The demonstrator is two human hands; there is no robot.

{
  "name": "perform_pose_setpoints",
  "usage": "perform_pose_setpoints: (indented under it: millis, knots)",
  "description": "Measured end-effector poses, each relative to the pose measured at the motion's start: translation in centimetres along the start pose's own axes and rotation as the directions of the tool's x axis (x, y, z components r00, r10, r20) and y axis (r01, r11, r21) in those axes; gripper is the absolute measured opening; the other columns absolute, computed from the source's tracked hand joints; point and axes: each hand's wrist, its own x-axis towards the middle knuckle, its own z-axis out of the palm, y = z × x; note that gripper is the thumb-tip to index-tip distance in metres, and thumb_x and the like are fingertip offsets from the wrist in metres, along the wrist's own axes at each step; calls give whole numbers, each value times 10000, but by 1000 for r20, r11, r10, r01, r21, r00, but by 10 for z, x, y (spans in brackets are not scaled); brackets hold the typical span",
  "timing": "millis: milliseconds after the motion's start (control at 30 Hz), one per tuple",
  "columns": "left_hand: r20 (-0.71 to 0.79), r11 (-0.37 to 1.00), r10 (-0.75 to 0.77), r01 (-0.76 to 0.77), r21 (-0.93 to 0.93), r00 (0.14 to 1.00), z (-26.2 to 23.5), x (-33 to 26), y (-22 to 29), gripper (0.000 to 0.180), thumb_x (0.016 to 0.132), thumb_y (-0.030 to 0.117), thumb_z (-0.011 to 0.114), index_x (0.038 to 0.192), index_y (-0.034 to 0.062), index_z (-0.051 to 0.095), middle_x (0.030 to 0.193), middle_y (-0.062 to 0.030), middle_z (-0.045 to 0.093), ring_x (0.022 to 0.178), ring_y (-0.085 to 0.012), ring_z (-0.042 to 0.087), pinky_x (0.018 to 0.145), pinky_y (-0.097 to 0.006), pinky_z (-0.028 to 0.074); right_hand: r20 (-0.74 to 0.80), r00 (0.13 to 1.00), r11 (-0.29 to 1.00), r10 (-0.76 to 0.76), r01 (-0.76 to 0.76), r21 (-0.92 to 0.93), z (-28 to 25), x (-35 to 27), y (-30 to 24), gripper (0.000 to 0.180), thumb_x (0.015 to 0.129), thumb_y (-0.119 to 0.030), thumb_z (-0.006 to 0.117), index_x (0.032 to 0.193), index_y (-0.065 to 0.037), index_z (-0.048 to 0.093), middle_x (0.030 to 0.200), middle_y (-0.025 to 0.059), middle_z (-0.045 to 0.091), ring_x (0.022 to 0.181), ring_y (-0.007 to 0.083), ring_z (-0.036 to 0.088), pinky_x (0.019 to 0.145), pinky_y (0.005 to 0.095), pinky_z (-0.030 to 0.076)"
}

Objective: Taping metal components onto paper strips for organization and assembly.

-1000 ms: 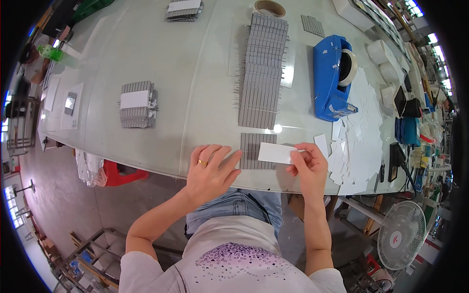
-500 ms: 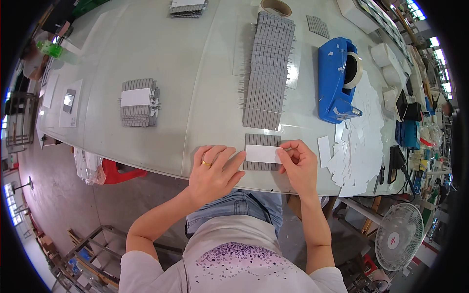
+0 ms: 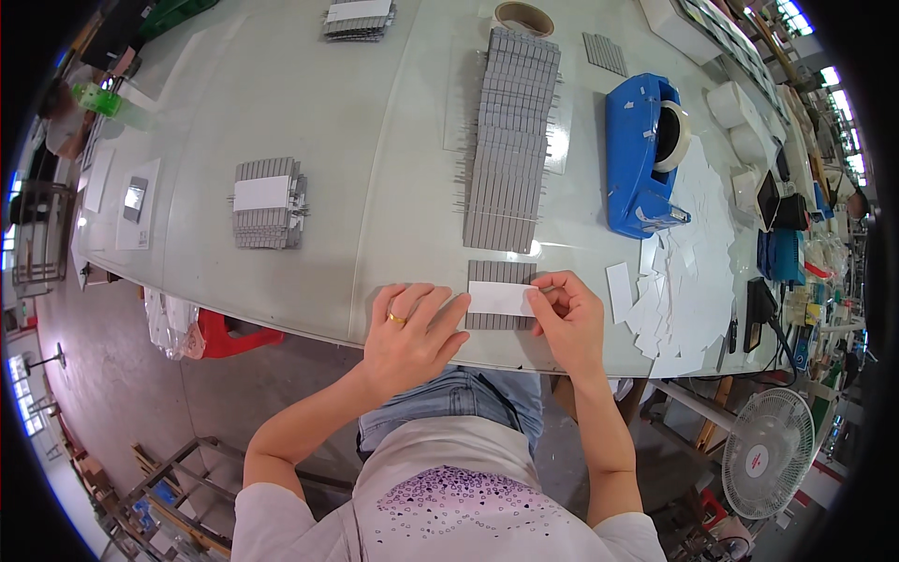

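Observation:
In front of me a grey slatted piece [image 3: 487, 320] lies flat near the table's edge, with a white paper strip [image 3: 496, 299] across its middle. My right hand [image 3: 568, 318] pinches the strip's right end between thumb and fingers. At the left end, my left hand [image 3: 412, 330] rests with fingers stretched out, its index fingertip against the strip's edge. Just beyond is a long overlapping row of grey slatted pieces [image 3: 510, 140]. A stack of such pieces [image 3: 267, 225] stands to the left, a white strip on top.
A blue tape dispenser [image 3: 629, 159] stands right of the row, beside a spread heap of white paper strips [image 3: 688, 281]. At the far side are a tape roll [image 3: 524, 18], a single grey slatted piece [image 3: 605, 53] and another stack [image 3: 359, 21]. A white fan [image 3: 769, 454] stands at the lower right.
Both hands stay in nearly the same place on the strip and slatted piece. The whole view has shifted very slightly.

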Motion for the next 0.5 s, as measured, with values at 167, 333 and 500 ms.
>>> perform_pose_setpoints:
  millis: [167,333,500]
  knots:
    - [6,996,47,-47,79,999,3,-1,2,437,729,270,743,1139,133,678,1161,-34,560,1106,-239,503,943,-453,382,-4,1000,998,-9,8,-60,-3,0,-1,141,903,-88,662,1001,11,636,683,24,650,525,51,557,490,211,429]
    - [24,996,55,-56,70,998,1,0,1,437,730,270,743,1145,146,684,1155,-38,557,1098,-240,502,940,-454,382,-177,980,988,-86,62,-138,-33,2,-11,107,928,-74,646,1017,-15,640,698,9,610,536,51,510,492,200,381]
    - [-141,986,163,-168,-23,977,-7,-3,1,358,752,240,715,1099,152,722,1125,-46,554,1043,-255,495,911,-446,393,-435,782,884,-445,307,-353,-88,21,-22,89,935,-89,637,998,-32,665,751,-8,623,622,48,514,546,193,364]
